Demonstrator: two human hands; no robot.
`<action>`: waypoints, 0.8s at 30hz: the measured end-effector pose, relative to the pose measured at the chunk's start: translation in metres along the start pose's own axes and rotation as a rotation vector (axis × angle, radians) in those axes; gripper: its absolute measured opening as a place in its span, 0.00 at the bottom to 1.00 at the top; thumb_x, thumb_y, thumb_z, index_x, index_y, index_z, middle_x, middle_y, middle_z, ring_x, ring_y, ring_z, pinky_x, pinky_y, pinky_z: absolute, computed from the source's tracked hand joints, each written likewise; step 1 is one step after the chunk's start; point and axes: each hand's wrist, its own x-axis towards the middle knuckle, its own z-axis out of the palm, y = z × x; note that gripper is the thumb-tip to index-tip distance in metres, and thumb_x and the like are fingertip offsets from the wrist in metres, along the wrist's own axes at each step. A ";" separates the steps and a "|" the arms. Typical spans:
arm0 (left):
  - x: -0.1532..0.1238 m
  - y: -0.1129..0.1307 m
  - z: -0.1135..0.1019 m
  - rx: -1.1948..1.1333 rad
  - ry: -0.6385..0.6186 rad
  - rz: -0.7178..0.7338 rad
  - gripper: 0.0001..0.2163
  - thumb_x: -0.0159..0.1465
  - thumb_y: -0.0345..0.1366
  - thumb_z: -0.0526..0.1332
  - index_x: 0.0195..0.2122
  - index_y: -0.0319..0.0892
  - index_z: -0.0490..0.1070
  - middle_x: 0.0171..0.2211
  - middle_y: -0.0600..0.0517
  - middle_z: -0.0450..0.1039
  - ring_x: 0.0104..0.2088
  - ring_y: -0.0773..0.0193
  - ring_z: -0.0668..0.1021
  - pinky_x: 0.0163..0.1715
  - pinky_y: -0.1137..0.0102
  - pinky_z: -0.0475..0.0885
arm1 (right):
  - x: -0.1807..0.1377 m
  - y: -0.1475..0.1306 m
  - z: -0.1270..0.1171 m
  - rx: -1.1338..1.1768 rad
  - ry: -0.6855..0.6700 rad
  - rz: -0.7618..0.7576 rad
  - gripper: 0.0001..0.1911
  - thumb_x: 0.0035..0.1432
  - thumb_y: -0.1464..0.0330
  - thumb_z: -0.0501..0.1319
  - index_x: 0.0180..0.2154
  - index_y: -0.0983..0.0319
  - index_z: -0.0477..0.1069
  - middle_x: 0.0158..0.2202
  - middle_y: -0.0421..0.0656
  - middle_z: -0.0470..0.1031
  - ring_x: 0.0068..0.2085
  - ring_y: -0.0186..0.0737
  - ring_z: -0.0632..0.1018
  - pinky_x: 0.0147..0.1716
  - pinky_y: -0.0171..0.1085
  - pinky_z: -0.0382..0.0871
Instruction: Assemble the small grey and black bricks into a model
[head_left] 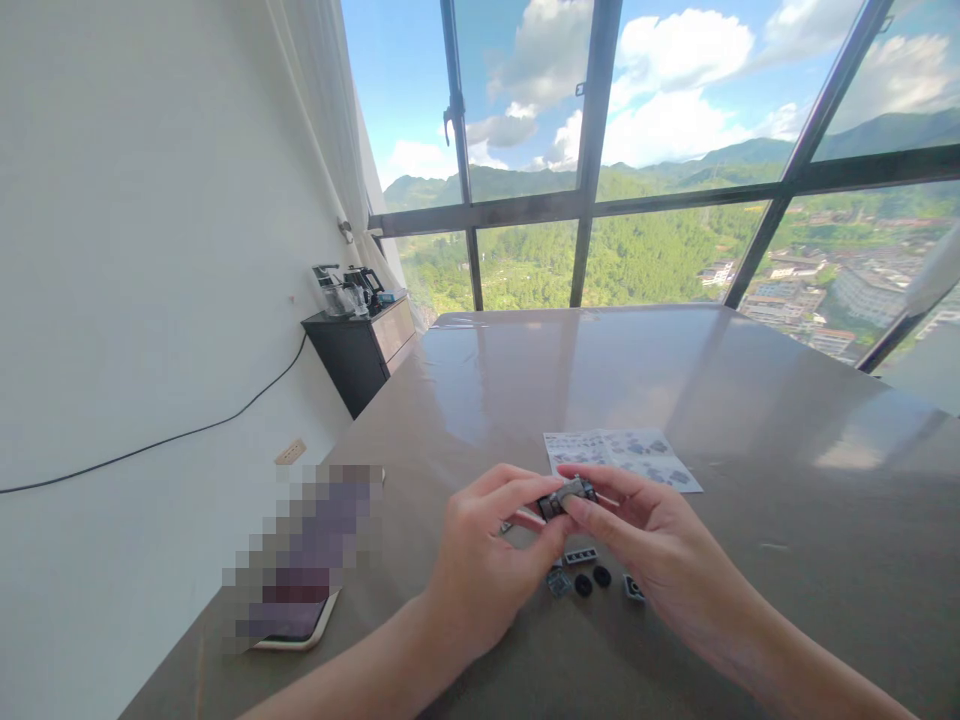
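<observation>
Between my two hands is a small dark grey assembly of toy building bricks point(566, 497), held above the table. The fingers and thumb of my left hand point(499, 555) pinch its left end. My right hand point(649, 535) grips the other end, its thumb pressed on the top. Below the hands lie loose parts: a grey brick with a row of studs or holes point(580, 556), a black wheel point(583, 585), another black wheel point(602, 576), a translucent piece point(558, 582) and a grey piece point(634, 587) partly hidden by my right hand.
A printed instruction sheet point(637, 458) lies flat just beyond my hands on the brown table point(480, 390). To the left rests a phone point(315, 620), its screen blurred out. A dark cabinet point(341, 365) with glassware stands by the wall, near large windows.
</observation>
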 end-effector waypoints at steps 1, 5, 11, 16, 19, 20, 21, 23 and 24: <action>0.000 0.000 -0.001 0.030 0.004 0.021 0.10 0.60 0.34 0.67 0.42 0.46 0.82 0.39 0.47 0.80 0.36 0.61 0.80 0.34 0.70 0.79 | 0.000 0.000 0.000 0.013 -0.013 0.016 0.24 0.47 0.57 0.75 0.45 0.61 0.80 0.42 0.47 0.83 0.41 0.46 0.82 0.44 0.43 0.77; 0.002 0.003 -0.005 0.074 0.026 0.030 0.07 0.59 0.34 0.68 0.38 0.48 0.83 0.37 0.47 0.81 0.36 0.60 0.80 0.32 0.70 0.78 | 0.000 -0.004 -0.001 0.150 -0.090 0.099 0.22 0.49 0.58 0.74 0.45 0.61 0.80 0.38 0.47 0.84 0.41 0.45 0.83 0.47 0.44 0.77; 0.008 0.005 -0.011 0.111 -0.015 0.096 0.07 0.58 0.34 0.69 0.38 0.48 0.84 0.37 0.46 0.81 0.36 0.60 0.80 0.36 0.69 0.77 | 0.002 -0.005 -0.003 0.221 -0.087 0.133 0.18 0.50 0.59 0.74 0.41 0.61 0.81 0.33 0.45 0.84 0.35 0.41 0.83 0.45 0.43 0.78; 0.008 0.003 -0.011 0.100 -0.038 0.076 0.06 0.59 0.34 0.68 0.37 0.46 0.83 0.37 0.46 0.80 0.34 0.61 0.80 0.33 0.71 0.77 | 0.002 0.000 -0.003 0.076 -0.043 0.055 0.20 0.47 0.59 0.75 0.41 0.61 0.81 0.37 0.46 0.84 0.38 0.44 0.83 0.44 0.42 0.78; 0.005 0.000 -0.007 0.078 -0.043 0.041 0.05 0.60 0.34 0.67 0.37 0.44 0.81 0.37 0.46 0.79 0.34 0.63 0.80 0.31 0.73 0.78 | 0.002 0.004 -0.001 -0.019 -0.039 -0.065 0.17 0.47 0.61 0.75 0.38 0.60 0.81 0.35 0.45 0.84 0.39 0.44 0.83 0.42 0.40 0.78; 0.004 0.000 -0.006 0.068 -0.041 0.033 0.05 0.60 0.35 0.67 0.37 0.43 0.81 0.38 0.47 0.78 0.34 0.63 0.80 0.31 0.73 0.78 | 0.002 0.005 0.000 -0.044 -0.035 -0.107 0.15 0.48 0.61 0.75 0.38 0.60 0.81 0.35 0.44 0.84 0.39 0.44 0.83 0.41 0.40 0.78; 0.004 0.001 -0.005 0.053 -0.037 0.021 0.05 0.60 0.35 0.67 0.37 0.43 0.80 0.37 0.47 0.78 0.34 0.63 0.80 0.31 0.73 0.78 | 0.002 0.005 0.001 -0.071 -0.030 -0.147 0.14 0.50 0.61 0.74 0.38 0.60 0.80 0.35 0.44 0.84 0.38 0.44 0.83 0.40 0.39 0.78; 0.003 0.002 -0.003 0.011 -0.033 -0.008 0.05 0.60 0.36 0.67 0.36 0.42 0.79 0.37 0.47 0.76 0.34 0.63 0.79 0.31 0.73 0.78 | 0.001 0.005 0.002 -0.141 -0.021 -0.212 0.13 0.53 0.61 0.71 0.39 0.59 0.80 0.35 0.44 0.84 0.37 0.43 0.83 0.38 0.39 0.79; 0.002 0.003 -0.002 -0.015 -0.034 -0.026 0.04 0.60 0.35 0.67 0.35 0.42 0.78 0.37 0.48 0.76 0.34 0.63 0.79 0.32 0.73 0.78 | 0.000 0.005 0.002 -0.183 -0.019 -0.237 0.12 0.55 0.62 0.70 0.40 0.59 0.80 0.35 0.44 0.83 0.37 0.43 0.83 0.38 0.38 0.79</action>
